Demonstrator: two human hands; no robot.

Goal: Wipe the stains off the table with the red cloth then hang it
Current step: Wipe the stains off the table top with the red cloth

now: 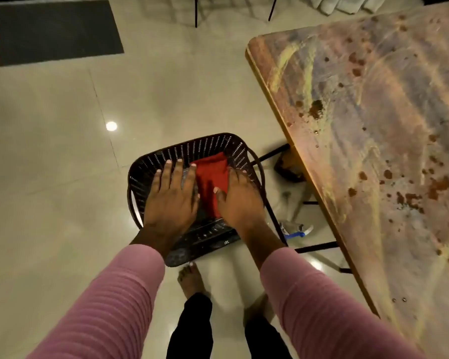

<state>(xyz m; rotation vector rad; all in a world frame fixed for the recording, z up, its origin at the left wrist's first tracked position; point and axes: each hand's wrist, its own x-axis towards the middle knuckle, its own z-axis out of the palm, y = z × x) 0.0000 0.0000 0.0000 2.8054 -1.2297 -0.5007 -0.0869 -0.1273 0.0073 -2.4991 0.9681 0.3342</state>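
A folded red cloth lies inside a black perforated basket on the floor. My left hand hovers flat over the basket's left half, fingers spread, beside the cloth. My right hand is over the cloth's right edge with its thumb resting on the red fabric; its fingers reach down along the cloth's far side, and a grip is not clear. The table stands to the right, its marbled top spattered with brown stains.
A spray bottle lies on the tiled floor under the table edge, near the black table legs. A dark mat lies at the far left. My bare foot stands just behind the basket.
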